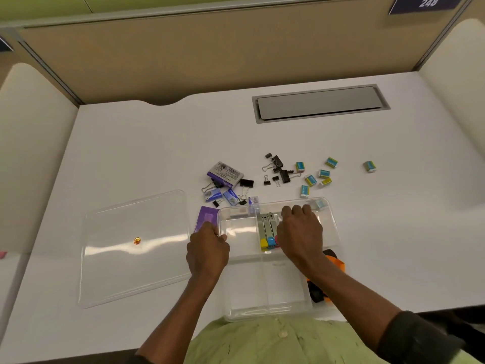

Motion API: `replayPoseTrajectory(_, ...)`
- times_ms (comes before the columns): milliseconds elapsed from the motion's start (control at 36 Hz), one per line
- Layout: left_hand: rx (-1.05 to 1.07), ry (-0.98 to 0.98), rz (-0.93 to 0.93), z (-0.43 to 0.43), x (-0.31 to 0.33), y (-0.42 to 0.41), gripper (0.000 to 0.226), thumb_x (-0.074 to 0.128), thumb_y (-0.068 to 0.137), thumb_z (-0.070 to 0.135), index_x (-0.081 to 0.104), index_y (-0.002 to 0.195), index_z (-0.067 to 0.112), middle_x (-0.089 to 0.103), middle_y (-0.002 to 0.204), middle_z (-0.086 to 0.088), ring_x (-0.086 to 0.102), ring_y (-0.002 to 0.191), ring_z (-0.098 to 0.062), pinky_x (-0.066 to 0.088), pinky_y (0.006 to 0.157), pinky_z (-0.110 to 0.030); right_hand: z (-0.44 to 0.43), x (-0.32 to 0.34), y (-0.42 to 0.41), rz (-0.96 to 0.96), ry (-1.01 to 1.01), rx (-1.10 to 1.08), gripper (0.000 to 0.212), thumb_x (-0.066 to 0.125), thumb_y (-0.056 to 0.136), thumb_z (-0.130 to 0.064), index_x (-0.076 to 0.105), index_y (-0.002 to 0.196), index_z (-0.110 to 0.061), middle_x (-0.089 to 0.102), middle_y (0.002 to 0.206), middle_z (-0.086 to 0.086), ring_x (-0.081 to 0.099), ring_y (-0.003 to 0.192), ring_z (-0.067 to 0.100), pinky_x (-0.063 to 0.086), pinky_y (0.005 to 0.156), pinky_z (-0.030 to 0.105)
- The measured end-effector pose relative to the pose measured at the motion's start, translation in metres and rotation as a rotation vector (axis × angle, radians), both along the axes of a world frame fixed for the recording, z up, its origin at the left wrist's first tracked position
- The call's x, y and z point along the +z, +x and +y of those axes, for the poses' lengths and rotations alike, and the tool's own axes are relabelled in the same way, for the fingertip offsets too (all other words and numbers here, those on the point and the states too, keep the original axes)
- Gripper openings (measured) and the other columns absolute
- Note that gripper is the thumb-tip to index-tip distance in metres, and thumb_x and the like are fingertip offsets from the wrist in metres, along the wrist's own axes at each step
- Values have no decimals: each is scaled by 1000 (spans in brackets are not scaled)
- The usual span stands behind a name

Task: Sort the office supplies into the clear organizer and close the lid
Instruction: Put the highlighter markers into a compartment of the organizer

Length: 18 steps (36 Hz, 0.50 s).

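Erasers [310, 179] lie just beyond organizer [267, 308] far rim, nearest right hand [299, 232], fingers curled inside; left hand [208, 249] grips left rim.

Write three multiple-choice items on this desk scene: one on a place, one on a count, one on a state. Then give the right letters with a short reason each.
1. Where does the lid lie?
A. on the organizer
B. flat on the desk, left of the organizer
C. against the back panel

2. How many coloured handles show on the clips inside the organizer?
A. one
B. three
C. six

3. What is the left hand doing?
A. holding the organizer's left edge
B. lifting the lid
C. resting flat on the desk

Answers: 1 B, it lies apart on the desk; 2 B, yellow, blue, pink; 3 A, its fingers sit at the rim.
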State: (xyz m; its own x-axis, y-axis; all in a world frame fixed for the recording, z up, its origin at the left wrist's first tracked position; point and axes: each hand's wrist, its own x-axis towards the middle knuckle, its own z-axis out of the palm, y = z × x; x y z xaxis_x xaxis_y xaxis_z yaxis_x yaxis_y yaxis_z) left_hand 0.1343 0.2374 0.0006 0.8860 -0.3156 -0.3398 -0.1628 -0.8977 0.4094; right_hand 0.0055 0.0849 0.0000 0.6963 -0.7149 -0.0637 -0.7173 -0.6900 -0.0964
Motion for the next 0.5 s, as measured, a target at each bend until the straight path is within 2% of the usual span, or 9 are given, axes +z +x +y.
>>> replayPoseTrajectory(111,-3,1,10,0,0,0,35,79,89,30,65,117,16,71,123,-11,71,109,-30,60,92,-43,2,-8,3,58,-79,64,27,81,67,-17,67,88,-6,67,79,13,60,80,31,51,66,41)
replayPoseTrajectory(222,-6,-7,14,1,-2,0,37,78,89,30,64,120,16,70,127,-11,69,112,-31,59,94,-44,3,-10,1,130,-55,95,32,84,68,-23,72,92,-5,70,83,13,61,87,32,53,70,41)
replayPoseTrajectory(333,-9,-18,13,1,-3,1,37,78,89,31,64,119,16,70,125,-11,70,111,-30,60,92,-43,4,-9,-5,113,-34,140,20,84,67,-20,73,74,-5,69,72,11,61,82,30,53,62,38)
replayPoseTrajectory(389,-13,-18,19,2,-4,3,34,78,89,32,65,117,17,71,123,-10,70,109,-29,60,90,-42,4,-9,-7,125,-22,149,25,89,63,-24,73,71,-7,69,72,9,62,82,27,53,57,35)
replayPoseTrajectory(500,-9,-16,30,5,-1,11,23,77,89,40,67,98,21,74,107,-5,70,96,-27,57,79,-35,3,-2,-7,40,-28,157,29,93,56,-20,73,71,-6,65,72,8,60,74,24,41,46,27)
